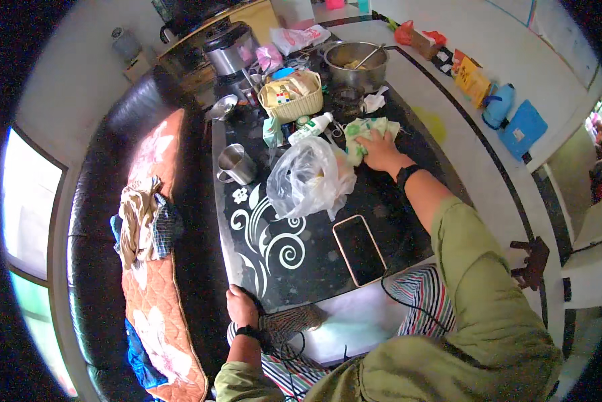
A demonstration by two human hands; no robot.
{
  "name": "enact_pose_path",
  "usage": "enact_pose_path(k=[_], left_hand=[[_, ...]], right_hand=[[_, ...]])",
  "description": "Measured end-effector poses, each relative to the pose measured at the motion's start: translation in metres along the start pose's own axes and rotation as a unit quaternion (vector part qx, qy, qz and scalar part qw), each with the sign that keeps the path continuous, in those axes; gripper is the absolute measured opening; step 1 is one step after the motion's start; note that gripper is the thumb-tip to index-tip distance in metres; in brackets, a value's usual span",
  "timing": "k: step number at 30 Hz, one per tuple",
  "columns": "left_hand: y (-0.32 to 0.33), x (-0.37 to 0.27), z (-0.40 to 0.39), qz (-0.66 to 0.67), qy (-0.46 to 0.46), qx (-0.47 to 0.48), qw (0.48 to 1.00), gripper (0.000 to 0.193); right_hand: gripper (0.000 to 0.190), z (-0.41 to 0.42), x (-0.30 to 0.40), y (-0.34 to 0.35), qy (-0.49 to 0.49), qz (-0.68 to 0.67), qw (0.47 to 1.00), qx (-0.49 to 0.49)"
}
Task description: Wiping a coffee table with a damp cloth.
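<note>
My right hand rests on a folded green-and-white patterned cloth on the black table; whether its fingers grip the cloth is unclear. My left hand is at the near left corner of the table, beside a dark knitted item; what its fingers hold is not clear. Between the hands lie a translucent plastic bag and a phone with a dark screen. A steel mug stands at the left edge. A white bottle lies beside the cloth.
Farther back stand a woven basket with packets, a large steel pot with a utensil, a steel cooker and a crumpled tissue. A black sofa with a quilted cover runs along the left. Bags line the wall at the right.
</note>
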State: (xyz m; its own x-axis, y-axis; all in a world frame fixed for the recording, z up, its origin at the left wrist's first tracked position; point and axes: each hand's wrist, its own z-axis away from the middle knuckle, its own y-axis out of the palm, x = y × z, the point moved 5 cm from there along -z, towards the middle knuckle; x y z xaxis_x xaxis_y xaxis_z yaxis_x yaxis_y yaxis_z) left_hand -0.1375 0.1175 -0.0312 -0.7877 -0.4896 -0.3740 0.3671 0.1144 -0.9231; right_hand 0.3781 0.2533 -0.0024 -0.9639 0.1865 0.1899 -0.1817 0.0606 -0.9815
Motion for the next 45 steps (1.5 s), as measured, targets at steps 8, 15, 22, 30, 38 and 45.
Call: enact_pose_path(k=[8,15,22,30,38,45], left_hand=[[-0.004,-0.009,0.001,0.004,0.013,-0.001,1.0,0.055],[-0.005,-0.001,0.0,0.023,0.014,-0.014,1.0,0.056],[-0.003,-0.004,0.003,0.039,0.001,0.001,0.999,0.056],[-0.008,0.003,0.005,0.066,0.0,0.004,0.998,0.054],[-0.01,0.007,0.004,0.066,-0.016,-0.004,0.998,0.054],[-0.008,0.006,0.002,0.059,0.0,-0.004,0.998,0.054]], right_hand=[[0.052,0.026,-0.01,-0.005,-0.07,0.014,0.996,-0.047],[0.048,0.124,-0.045,-0.036,-0.053,-0.051,0.997,-0.036],[0.049,0.229,-0.127,-0.035,0.054,-0.063,0.992,-0.091],[0.049,0.293,-0.115,-0.014,0.074,0.004,0.993,-0.092],[0.048,0.324,0.013,-0.012,-0.049,-0.046,0.997,-0.031],[0.043,0.325,0.046,-0.011,-0.08,-0.086,0.991,-0.057]])
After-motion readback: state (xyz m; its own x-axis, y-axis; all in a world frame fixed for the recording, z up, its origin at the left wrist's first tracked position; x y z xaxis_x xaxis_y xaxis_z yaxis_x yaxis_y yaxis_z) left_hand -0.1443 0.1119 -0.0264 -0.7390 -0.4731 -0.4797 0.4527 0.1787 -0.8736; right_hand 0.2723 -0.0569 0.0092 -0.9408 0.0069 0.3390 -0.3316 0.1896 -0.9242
